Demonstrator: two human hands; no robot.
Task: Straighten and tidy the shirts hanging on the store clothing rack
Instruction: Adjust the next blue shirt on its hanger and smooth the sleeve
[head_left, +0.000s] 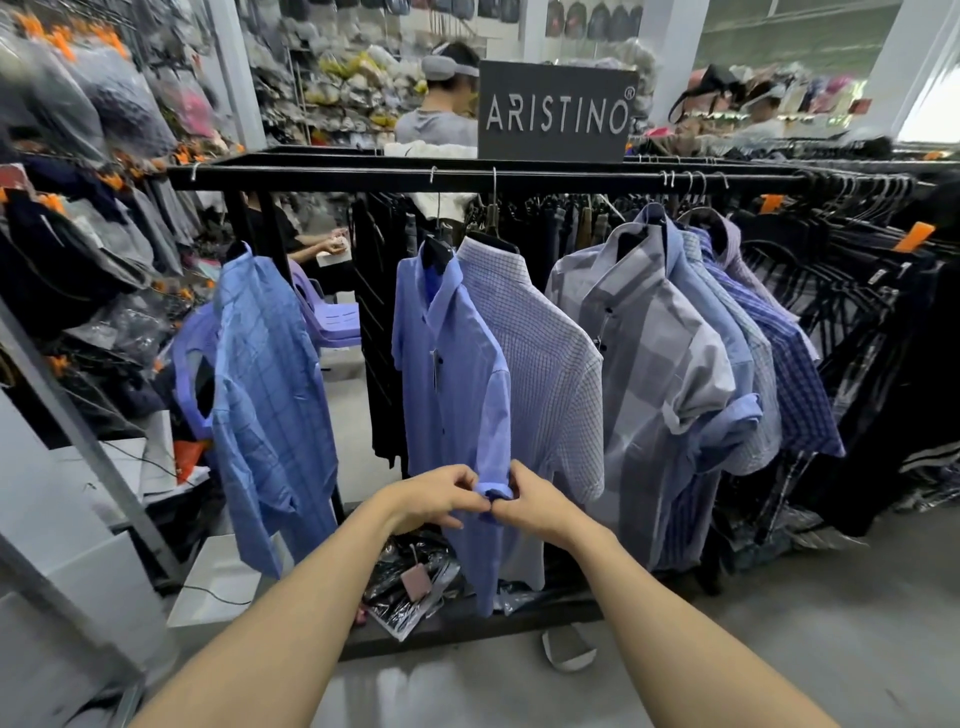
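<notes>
On the left end of the black rack rail (467, 179), a blue checked shirt (270, 395) is hung apart from the others. Near the middle, the rolled cuff (493, 491) of a plain blue shirt (447, 384) is pinched by the left hand (441, 493) and the right hand (535, 501), both sets of fingers curled round it (thumbs nearly touching). Just beside it a white checked shirt (545, 374) is hung, then a grey shirt (649, 353) and a tight row of further shirts. An "ARISTINO" sign (556, 111) is seen above the rail.

plain blue shirt (452, 374), white checked shirt (545, 364)
</notes>
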